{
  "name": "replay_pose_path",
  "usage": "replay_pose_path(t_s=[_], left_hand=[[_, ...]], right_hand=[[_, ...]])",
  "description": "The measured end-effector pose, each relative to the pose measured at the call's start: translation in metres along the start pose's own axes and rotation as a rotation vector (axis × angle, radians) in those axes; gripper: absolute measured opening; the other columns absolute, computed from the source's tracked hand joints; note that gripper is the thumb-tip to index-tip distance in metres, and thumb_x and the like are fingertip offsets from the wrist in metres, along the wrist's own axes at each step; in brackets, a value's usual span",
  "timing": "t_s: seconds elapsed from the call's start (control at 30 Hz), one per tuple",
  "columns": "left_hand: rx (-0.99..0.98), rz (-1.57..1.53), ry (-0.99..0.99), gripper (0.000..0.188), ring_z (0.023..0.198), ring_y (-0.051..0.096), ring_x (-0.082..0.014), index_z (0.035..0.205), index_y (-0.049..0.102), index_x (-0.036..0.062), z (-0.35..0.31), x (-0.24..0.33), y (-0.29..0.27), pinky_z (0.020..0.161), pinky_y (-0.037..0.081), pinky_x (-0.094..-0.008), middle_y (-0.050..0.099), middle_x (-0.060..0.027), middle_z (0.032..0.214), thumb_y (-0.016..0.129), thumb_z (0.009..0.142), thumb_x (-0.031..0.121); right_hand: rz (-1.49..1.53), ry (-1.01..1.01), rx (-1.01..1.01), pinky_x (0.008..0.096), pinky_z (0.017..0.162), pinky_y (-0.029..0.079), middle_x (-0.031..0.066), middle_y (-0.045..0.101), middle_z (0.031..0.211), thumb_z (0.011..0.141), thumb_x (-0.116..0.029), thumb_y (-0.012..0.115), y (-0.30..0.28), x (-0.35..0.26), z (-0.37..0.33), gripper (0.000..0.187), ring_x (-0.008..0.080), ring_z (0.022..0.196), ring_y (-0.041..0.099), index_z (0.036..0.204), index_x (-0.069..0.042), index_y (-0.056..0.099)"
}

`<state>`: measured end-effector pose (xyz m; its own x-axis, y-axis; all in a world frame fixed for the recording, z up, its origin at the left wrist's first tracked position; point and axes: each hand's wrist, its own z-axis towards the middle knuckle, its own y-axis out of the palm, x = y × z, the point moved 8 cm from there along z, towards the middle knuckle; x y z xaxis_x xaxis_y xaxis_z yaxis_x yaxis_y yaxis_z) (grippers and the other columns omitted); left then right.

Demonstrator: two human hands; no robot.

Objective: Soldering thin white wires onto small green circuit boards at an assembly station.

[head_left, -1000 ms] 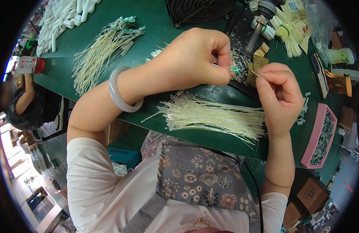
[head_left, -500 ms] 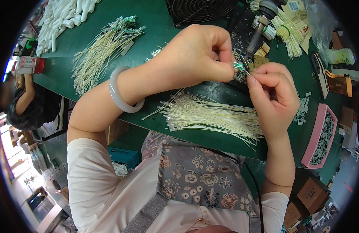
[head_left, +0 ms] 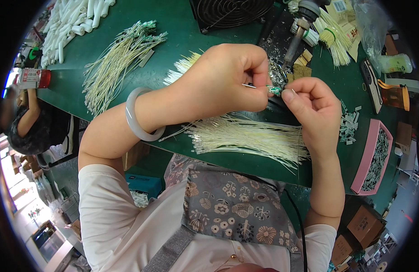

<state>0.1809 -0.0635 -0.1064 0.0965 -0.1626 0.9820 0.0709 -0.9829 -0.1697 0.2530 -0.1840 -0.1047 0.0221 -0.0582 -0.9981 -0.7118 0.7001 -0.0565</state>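
Observation:
My left hand (head_left: 227, 79) pinches a thin pale wire (head_left: 252, 85) and holds its tip at a tiny green circuit piece (head_left: 276, 90). My right hand (head_left: 311, 109) pinches that green piece from the right, so both hands meet above the green table (head_left: 173, 27). A pale jade-coloured bangle (head_left: 139, 115) sits on my left wrist. Just below the hands lies a spread of pale yellow wires (head_left: 245, 136). A soldering iron (head_left: 296, 34) rests on its stand just behind the hands.
A second bundle of wires with green ends (head_left: 116, 63) lies at the left, white tubes (head_left: 71, 25) beyond it. A black fan (head_left: 230, 11) stands at the back. A pink tray (head_left: 372, 158) of small parts sits at the right. Another person (head_left: 26, 122) is at the far left.
My right hand has moved left and up to meet my left hand at the green piece; the two hands are now closer together.

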Motion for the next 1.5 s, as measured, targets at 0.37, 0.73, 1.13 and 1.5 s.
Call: replay_pose_path(t_s=[0.37,0.73,1.13,1.5], left_hand=[[0.017,0.136,0.114,0.013,0.069,0.054,-0.0017,0.077,0.051,0.0009,-0.008,0.010,0.005,0.057,0.045,-0.0153,0.059,-0.0033,0.084,0.063,0.075,-0.005],[0.115,0.043,0.035,0.010,0.067,0.061,-0.0076,0.077,0.051,-0.0012,-0.003,0.001,-0.004,0.058,0.048,-0.0172,0.059,-0.0087,0.086,0.061,0.077,-0.004],[0.164,0.037,0.093,0.009,0.066,0.060,-0.0084,0.076,0.052,-0.0017,0.002,0.006,-0.011,0.059,0.048,-0.0178,0.059,-0.0091,0.084,0.061,0.074,-0.003],[0.142,0.013,0.140,0.009,0.065,0.059,-0.0090,0.077,0.052,-0.0020,0.013,0.007,-0.014,0.061,0.049,-0.0197,0.059,-0.0083,0.082,0.061,0.074,-0.001]], right_hand=[[-0.055,0.084,-0.094,0.0142,0.051,0.035,-0.0040,0.057,0.069,0.080,-0.007,0.066,0.010,0.006,-0.005,0.009,-0.0010,0.059,0.045,0.084,0.001,0.064],[-0.308,-0.454,-0.037,0.0152,0.052,0.032,0.0011,0.052,0.079,0.078,0.001,0.062,0.009,-0.024,-0.010,0.007,0.0014,0.059,0.038,0.081,-0.001,0.056],[-0.375,-0.496,0.048,0.0160,0.047,0.038,0.0077,0.063,0.087,0.076,0.001,0.065,0.011,-0.030,-0.009,0.006,0.0025,0.055,0.045,0.077,0.000,0.059],[-0.391,-0.542,0.077,0.0165,0.049,0.042,0.0081,0.062,0.085,0.076,0.002,0.065,0.008,-0.031,-0.003,0.006,0.0047,0.060,0.051,0.076,0.001,0.059]])
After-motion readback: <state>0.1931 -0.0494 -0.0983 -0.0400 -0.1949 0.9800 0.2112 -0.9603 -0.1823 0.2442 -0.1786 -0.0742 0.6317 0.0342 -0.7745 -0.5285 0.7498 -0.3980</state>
